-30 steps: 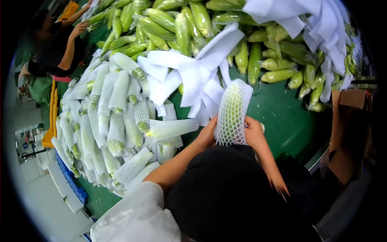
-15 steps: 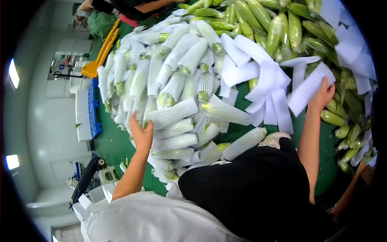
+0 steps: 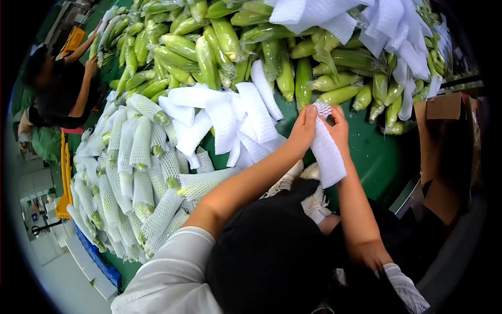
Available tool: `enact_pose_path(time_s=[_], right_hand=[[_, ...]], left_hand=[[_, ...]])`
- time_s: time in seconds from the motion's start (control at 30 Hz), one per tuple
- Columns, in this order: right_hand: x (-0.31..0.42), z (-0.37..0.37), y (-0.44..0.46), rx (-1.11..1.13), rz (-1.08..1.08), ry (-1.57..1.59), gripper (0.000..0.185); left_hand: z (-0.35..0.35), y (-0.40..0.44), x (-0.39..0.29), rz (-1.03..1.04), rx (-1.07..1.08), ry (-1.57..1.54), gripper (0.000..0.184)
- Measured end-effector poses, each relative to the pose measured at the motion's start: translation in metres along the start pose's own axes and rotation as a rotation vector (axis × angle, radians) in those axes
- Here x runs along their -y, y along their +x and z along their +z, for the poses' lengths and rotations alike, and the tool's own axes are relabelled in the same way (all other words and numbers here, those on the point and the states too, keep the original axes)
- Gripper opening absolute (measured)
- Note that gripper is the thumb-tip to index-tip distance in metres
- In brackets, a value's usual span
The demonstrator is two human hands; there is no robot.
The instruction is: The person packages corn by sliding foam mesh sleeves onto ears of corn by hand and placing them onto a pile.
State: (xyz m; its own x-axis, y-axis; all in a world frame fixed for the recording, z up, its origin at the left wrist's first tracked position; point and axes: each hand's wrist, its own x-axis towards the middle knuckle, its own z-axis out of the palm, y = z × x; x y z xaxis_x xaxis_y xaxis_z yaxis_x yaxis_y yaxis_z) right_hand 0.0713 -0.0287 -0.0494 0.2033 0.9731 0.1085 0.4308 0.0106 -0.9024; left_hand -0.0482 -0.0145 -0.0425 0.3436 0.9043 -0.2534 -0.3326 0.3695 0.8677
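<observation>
Both hands meet at the upper end of a white foam net sleeve, which hangs down flat between my forearms. My left hand pinches one side of its mouth, and my right hand grips the other side. The mouth looks slightly spread; I cannot see anything inside. Loose white foam sleeves lie in a heap to the left of my hands. Just beyond my hands are corn cobs in clear plastic wrap.
Sleeved corn cobs are piled at the left. More wrapped corn and foam sleeves lie at the back on the green floor. A cardboard box stands right. Another person works at the far left.
My view has swung to the right. My left hand has left the sleeved corn and come over to the foam sleeve that my right hand was holding; both now grip its end.
</observation>
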Motion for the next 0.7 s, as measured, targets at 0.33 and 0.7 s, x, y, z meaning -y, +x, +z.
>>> enact_pose_path(time_s=[0.33,0.7], right_hand=[[-0.032,0.048,0.048,0.067,0.288,-0.451,0.046],[0.012,0.037,-0.041,0.362,0.675,0.660,0.043]], left_hand=[[-0.085,0.003,-0.039,-0.270,-0.331,-0.207,0.014],[-0.099,0.014,-0.041,-0.039,-0.255,0.291,0.030]])
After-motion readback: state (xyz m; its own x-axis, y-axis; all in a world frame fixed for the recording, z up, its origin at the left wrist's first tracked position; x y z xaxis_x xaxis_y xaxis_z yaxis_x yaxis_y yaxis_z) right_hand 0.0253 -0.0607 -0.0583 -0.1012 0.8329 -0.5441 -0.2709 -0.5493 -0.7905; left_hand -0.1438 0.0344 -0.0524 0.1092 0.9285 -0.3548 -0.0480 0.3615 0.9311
